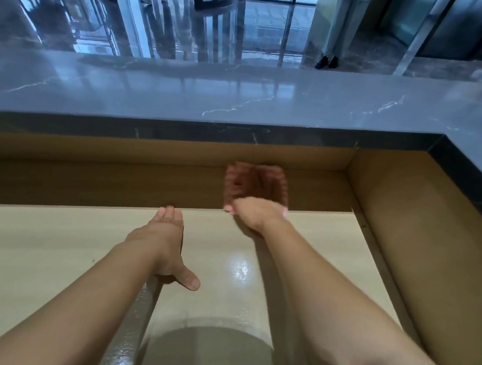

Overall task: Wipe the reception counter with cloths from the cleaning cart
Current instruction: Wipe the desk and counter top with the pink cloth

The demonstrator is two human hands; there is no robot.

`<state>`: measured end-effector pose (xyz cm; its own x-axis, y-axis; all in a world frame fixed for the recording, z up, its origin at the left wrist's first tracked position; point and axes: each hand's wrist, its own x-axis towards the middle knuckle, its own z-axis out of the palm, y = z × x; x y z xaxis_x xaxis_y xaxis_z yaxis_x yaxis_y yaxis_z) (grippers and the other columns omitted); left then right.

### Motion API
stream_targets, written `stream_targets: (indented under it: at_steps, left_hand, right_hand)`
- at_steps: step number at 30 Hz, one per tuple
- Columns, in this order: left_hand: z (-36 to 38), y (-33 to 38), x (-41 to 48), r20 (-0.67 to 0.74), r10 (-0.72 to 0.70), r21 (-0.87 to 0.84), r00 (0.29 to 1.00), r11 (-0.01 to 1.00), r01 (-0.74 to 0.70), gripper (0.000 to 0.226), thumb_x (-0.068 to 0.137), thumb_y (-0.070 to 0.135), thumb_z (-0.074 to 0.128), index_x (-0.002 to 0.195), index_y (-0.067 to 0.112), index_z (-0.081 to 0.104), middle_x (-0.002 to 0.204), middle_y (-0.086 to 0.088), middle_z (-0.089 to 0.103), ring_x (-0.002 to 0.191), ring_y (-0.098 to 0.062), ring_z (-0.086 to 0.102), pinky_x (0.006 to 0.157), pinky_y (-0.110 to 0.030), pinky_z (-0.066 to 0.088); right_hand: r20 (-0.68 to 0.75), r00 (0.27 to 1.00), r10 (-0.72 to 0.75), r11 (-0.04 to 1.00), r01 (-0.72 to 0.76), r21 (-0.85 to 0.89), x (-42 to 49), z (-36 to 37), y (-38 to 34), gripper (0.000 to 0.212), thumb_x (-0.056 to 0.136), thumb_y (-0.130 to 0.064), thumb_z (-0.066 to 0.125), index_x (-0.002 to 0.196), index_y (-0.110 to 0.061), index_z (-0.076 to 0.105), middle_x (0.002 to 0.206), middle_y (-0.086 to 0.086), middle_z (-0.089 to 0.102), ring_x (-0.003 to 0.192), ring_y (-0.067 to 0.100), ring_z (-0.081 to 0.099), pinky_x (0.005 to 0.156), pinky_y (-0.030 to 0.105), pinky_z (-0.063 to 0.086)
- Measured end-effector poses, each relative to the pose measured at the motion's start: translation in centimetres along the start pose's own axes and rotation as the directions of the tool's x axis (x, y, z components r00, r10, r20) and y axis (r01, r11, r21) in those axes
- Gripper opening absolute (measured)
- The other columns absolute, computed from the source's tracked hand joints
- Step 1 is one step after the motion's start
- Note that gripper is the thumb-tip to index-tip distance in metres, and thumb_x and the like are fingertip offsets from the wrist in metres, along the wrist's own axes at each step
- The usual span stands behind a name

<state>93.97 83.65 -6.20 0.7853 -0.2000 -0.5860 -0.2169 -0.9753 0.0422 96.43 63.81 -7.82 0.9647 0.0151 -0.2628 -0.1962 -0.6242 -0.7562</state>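
From my remote seat I see the right hand point(256, 216) just right of the frame's centre, at the far edge of the pale wooden tabletop point(43, 254). Its fingers are curled over the near edge of a reddish-brown cloth point(255, 183) and grip it, though blur smears the detail. The cloth reaches up from the hand over the darker recessed strip behind the tabletop, below the dark edge of the stone counter point(240, 96) that crosses the upper half of the frame and turns down the right side. The left hand point(165, 234) lies flat on the tabletop left of centre, well apart from the cloth, fingers pressed together and pointing away, thumb spread out to the right. At the upper right a person's legs point(340, 26) stand on the glossy floor point(230, 33) beyond the counter
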Motion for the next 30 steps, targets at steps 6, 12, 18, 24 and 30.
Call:
stream_targets:
  at_steps: [6,12,18,24,30]
  left_hand:
    - [-0.1,0.2,-0.1,0.007,0.0,0.0,1.0,1.0,0.0,0.159,0.043,0.068,0.084,0.151,0.009,-0.017,0.16,-0.008,-0.02,0.147,-0.02,-0.018,0.121,-0.034,0.011]
    - [-0.4,0.3,0.2,0.02,-0.028,0.047,0.999,0.999,0.027,0.165,0.039,0.073,0.081,0.149,0.004,-0.019,0.159,-0.009,-0.02,0.147,-0.022,-0.015,0.121,-0.035,0.008]
    - [-0.3,0.2,0.0,0.017,-0.03,0.042,0.999,0.999,0.029,0.165,0.037,0.076,0.08,0.15,0.006,-0.019,0.159,-0.008,-0.021,0.147,-0.021,-0.017,0.121,-0.037,0.008]
    - [-0.2,0.1,0.0,-0.004,-0.02,0.018,1.0,1.0,0.02,0.165,0.036,0.076,0.079,0.15,0.009,-0.019,0.159,-0.006,-0.021,0.147,-0.02,-0.018,0.122,-0.038,0.008]
    - [0.3,-0.5,-0.9,-0.069,0.024,-0.034,0.997,0.999,-0.026,0.158,0.041,0.076,0.079,0.152,0.013,-0.015,0.16,-0.002,-0.02,0.147,-0.016,-0.016,0.121,-0.038,0.01]
  right_hand:
    - [0.086,0.994,-0.065,0.856,0.1,-0.508,-1.0,5.6,-3.6,0.057,0.101,-0.056,0.016,0.123,-0.027,0.059,0.133,0.003,0.058,0.124,0.028,0.051,0.095,0.041,0.035]
    - [-0.02,0.998,0.066,0.803,-0.065,-0.592,-1.6,-0.6,2.2,0.06,0.1,-0.052,0.013,0.146,-0.027,0.041,0.156,-0.004,0.033,0.143,0.021,0.029,0.115,0.04,0.017]
    - [-0.275,0.931,0.238,0.716,-0.36,-0.598,-5.0,-8.2,9.0,0.062,0.103,-0.045,0.014,0.135,-0.015,0.057,0.142,0.01,0.053,0.13,0.029,0.046,0.108,0.038,0.025]
    - [-0.31,0.919,0.244,0.641,-0.393,-0.659,-5.2,-6.1,6.5,0.05,0.102,-0.04,0.02,0.124,-0.023,0.061,0.131,0.009,0.059,0.12,0.032,0.05,0.103,0.045,0.026]
    - [-0.196,0.981,-0.002,0.736,-0.131,-0.664,-5.7,2.9,1.6,0.049,0.102,-0.044,0.018,0.144,-0.025,0.035,0.148,0.013,0.038,0.137,0.035,0.028,0.116,0.055,0.005]
